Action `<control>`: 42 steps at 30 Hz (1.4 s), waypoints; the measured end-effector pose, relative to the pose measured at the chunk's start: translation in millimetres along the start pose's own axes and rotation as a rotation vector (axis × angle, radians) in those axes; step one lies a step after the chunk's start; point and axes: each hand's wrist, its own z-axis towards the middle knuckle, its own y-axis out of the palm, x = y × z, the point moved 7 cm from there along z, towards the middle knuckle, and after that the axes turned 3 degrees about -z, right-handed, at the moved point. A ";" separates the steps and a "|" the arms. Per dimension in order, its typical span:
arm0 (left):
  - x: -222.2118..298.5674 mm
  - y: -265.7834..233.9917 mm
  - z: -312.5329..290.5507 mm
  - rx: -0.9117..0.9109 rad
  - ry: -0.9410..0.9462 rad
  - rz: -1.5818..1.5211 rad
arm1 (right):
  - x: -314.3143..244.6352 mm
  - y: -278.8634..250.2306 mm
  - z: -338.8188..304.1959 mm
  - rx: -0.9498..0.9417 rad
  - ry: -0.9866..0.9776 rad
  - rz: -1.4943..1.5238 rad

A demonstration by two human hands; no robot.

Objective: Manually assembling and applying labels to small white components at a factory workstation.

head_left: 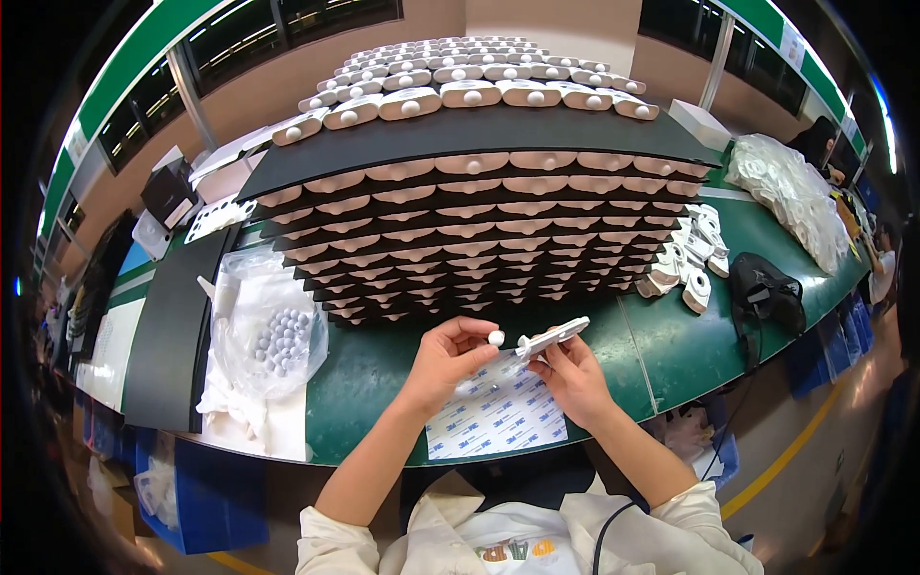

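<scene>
My left hand point(450, 356) pinches a small white ball point(495, 337) between thumb and fingertips. A flat, elongated white plastic piece point(554, 337) is gripped in my right hand point(575, 379), tilted up to the right. Its near end, with a small round knob, points toward the ball; a little space separates the two. Below both hands lies a white sheet with a blue print point(498, 412) on the green table point(364, 402). More white balls point(282, 340) sit in a clear plastic bag point(244, 297) to the left.
Straight ahead rises a tall stack of black boards point(498, 129) with rows of white pieces between them and on top. Loose white pieces point(695, 254) and a black bag point(767, 292) lie right, a clear bag pile point(786, 196) beyond. Blue bins point(220, 498) stand below the edge.
</scene>
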 end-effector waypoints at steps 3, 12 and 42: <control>-3.6 6.0 0.2 -0.088 0.079 0.096 | 3.4 -1.4 0.3 -0.008 0.070 0.135; -5.3 10.1 -0.8 -0.098 0.032 0.149 | 4.9 -0.7 -0.5 -0.013 0.093 0.128; 124.4 -85.3 -86.6 0.235 0.432 0.664 | -360.6 -8.6 81.3 0.476 -0.894 -1.226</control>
